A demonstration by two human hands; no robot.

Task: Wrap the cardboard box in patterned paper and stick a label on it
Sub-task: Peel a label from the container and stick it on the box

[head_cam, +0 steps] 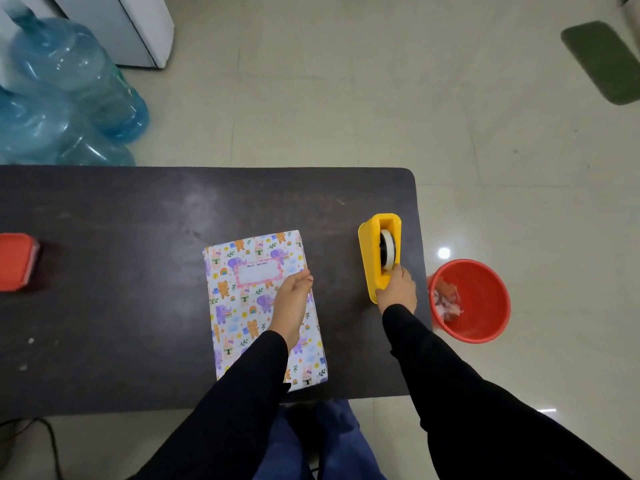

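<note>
Left hand (293, 299) lay flat, fingers straight, on wrapped box (235, 323); right hand (398, 289) gripped tape dispenser (369, 258), fingers curled. I judged a hard tug could drag it off the bench (138, 237).

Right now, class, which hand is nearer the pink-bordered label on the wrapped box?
Left. The left hand rests on the wrapped box, just right of the label; the right hand is off the box, gripping the yellow tape dispenser.

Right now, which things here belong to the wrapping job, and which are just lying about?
In the job: wrapped box, its label, yellow tape dispenser, left hand resting on the box, right hand on dispenser.
Lying about: blue water jugs, green mat, red object.
</note>
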